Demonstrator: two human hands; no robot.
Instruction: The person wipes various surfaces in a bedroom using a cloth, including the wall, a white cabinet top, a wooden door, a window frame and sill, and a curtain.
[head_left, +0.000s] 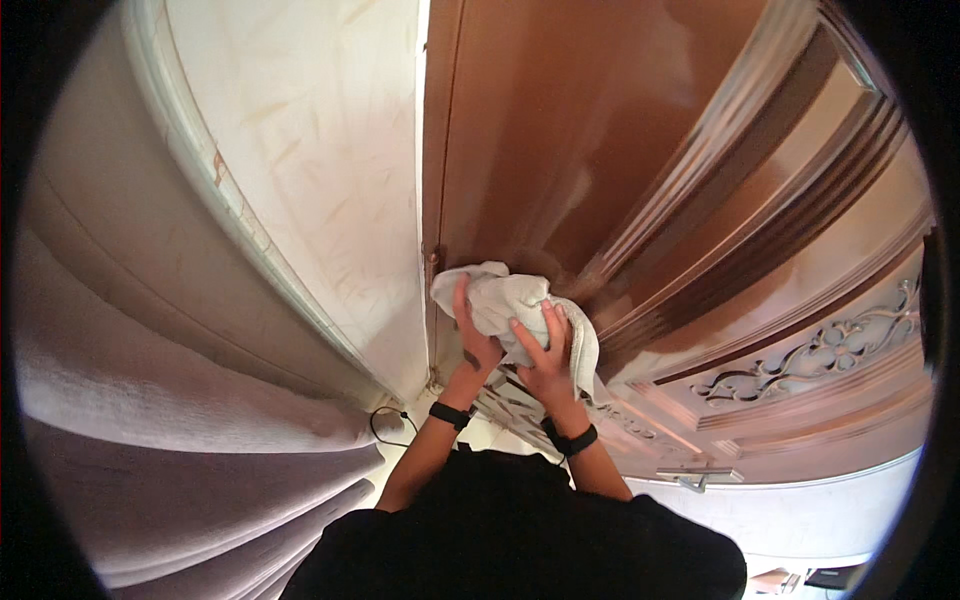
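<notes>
A bunched off-white cloth (505, 300) sits between my two hands, close against the brown door (590, 120). My left hand (478, 340) grips its left part, with a finger laid up along the cloth. On the other side, my right hand (545, 360) has its fingers bent over the folds. One end of the cloth hangs down past my right hand. Black bands circle both wrists. The cloth hides the patch of door behind it and parts of my fingers.
A pale wall (310, 150) meets the door's edge on the left, by a small hinge (433, 262). Grey-mauve curtains (180, 370) hang at the lower left, beside a thin black cable (378, 430). Raised mouldings, a carved ornament (835, 350) and a metal handle (700, 474) lie rightward.
</notes>
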